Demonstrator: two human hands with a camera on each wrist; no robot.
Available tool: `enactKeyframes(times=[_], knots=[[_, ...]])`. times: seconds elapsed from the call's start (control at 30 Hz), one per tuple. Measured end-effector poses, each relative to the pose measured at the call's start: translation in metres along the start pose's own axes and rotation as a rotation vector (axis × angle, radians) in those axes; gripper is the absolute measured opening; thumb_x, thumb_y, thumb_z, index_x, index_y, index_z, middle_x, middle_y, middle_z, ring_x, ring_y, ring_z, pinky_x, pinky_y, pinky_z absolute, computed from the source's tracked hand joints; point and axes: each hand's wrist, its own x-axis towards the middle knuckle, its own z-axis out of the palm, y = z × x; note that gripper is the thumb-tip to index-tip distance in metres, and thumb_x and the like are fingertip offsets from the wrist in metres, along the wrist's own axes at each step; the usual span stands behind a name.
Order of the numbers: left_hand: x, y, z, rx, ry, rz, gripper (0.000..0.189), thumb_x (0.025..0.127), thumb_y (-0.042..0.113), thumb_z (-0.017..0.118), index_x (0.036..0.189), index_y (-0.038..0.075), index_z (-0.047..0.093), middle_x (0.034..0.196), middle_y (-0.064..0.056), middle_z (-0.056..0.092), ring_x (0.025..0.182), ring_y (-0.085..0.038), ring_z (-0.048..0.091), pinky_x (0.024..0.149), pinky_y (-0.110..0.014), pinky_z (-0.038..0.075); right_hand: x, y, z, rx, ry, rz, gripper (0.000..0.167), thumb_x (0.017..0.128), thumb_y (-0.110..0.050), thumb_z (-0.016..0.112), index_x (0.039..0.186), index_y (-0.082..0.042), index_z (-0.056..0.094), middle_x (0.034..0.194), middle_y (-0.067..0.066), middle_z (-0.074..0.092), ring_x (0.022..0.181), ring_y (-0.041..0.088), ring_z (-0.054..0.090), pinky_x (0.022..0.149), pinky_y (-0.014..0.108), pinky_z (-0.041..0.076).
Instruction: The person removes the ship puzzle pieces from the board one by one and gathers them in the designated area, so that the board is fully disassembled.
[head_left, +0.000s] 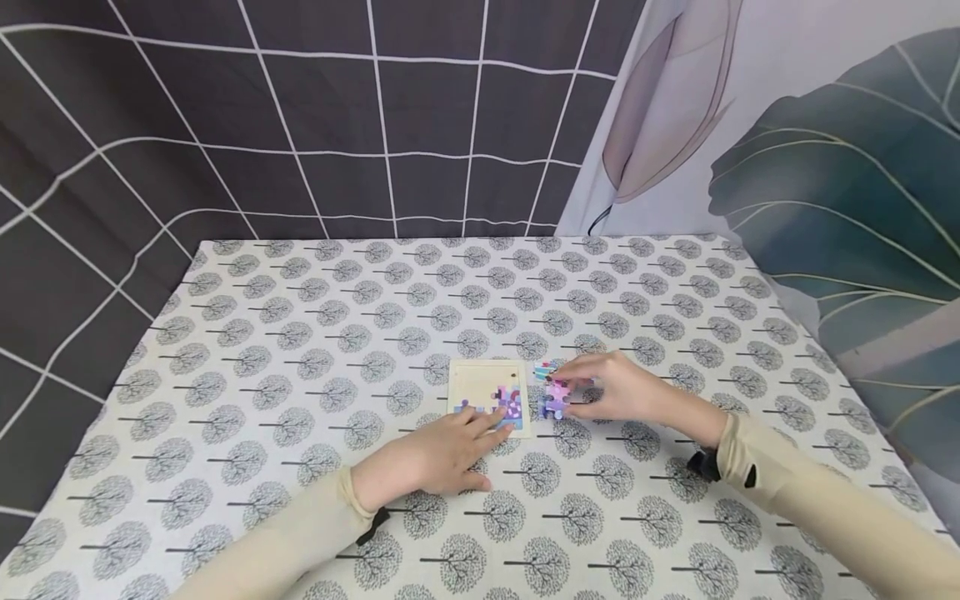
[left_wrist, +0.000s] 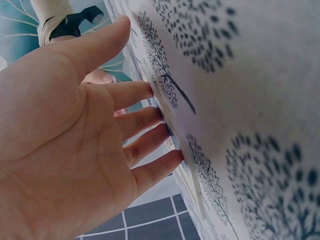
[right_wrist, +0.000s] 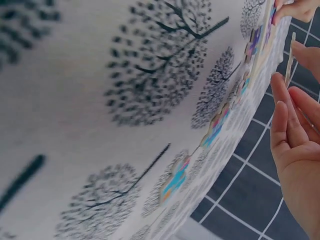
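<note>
A cream puzzle tray point(head_left: 472, 379) lies on the table with several joined jigsaw pieces point(head_left: 510, 402) in its lower right part. My left hand point(head_left: 450, 454) lies over the tray's near edge, its spread fingertips touching the pieces there; the left wrist view shows the palm and straight fingers point(left_wrist: 142, 145). Just right of the tray, my right hand point(head_left: 618, 387) pinches a pink-purple puzzle piece point(head_left: 557, 393) between thumb and fingers. In the right wrist view that puzzle piece point(right_wrist: 290, 60) appears edge-on, raised off the cloth.
Loose puzzle pieces lie beside the tray, among them a blue one point(head_left: 543, 370) near the right fingers. Another colourful piece point(right_wrist: 175, 180) shows in the right wrist view. A tree-patterned cloth point(head_left: 337, 367) covers the table; a dark checked curtain point(head_left: 420, 108) hangs behind.
</note>
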Motion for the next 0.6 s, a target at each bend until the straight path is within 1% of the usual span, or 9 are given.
enactKeyframes(times=[0.23, 0.43, 0.5, 0.6], knots=[[-0.001, -0.001, -0.001, 0.009, 0.008, 0.007, 0.072, 0.09, 0.046, 0.052, 0.149, 0.015, 0.024, 0.156, -0.005, 0.016, 0.139, -0.027, 0.023, 0.115, -0.041, 0.021, -0.015, 0.007, 0.0, -0.016, 0.035, -0.022, 0.042, 0.071, -0.018, 0.08, 0.106, 0.0, 0.068, 0.095, 0.004, 0.07, 0.077, 0.009, 0.065, 0.073, 0.024, 0.057], [-0.001, -0.002, 0.0, -0.006, 0.007, 0.003, 0.071, 0.091, 0.045, 0.052, 0.149, 0.015, 0.024, 0.156, -0.005, 0.016, 0.14, -0.028, 0.023, 0.115, -0.042, 0.021, -0.028, 0.01, -0.002, -0.017, 0.047, -0.012, 0.042, 0.069, -0.014, 0.08, 0.105, 0.004, 0.067, 0.095, 0.007, 0.07, 0.076, 0.01, 0.065, 0.069, 0.023, 0.057], [0.0, -0.002, 0.001, -0.01, 0.007, 0.002, 0.072, 0.09, 0.045, 0.052, 0.149, 0.015, 0.023, 0.156, -0.005, 0.016, 0.14, -0.028, 0.023, 0.115, -0.042, 0.022, -0.033, 0.011, -0.003, -0.041, 0.043, 0.004, 0.043, 0.069, -0.017, 0.081, 0.106, 0.001, 0.068, 0.096, 0.006, 0.07, 0.079, 0.009, 0.066, 0.072, 0.025, 0.057], [0.001, -0.002, 0.002, -0.022, 0.007, 0.007, 0.072, 0.091, 0.046, 0.052, 0.149, 0.015, 0.023, 0.155, -0.005, 0.017, 0.139, -0.028, 0.023, 0.115, -0.042, 0.022, -0.04, 0.011, -0.005, -0.089, 0.025, 0.043, 0.044, 0.069, -0.025, 0.082, 0.107, -0.005, 0.069, 0.099, 0.002, 0.07, 0.088, 0.012, 0.066, 0.081, 0.031, 0.056]])
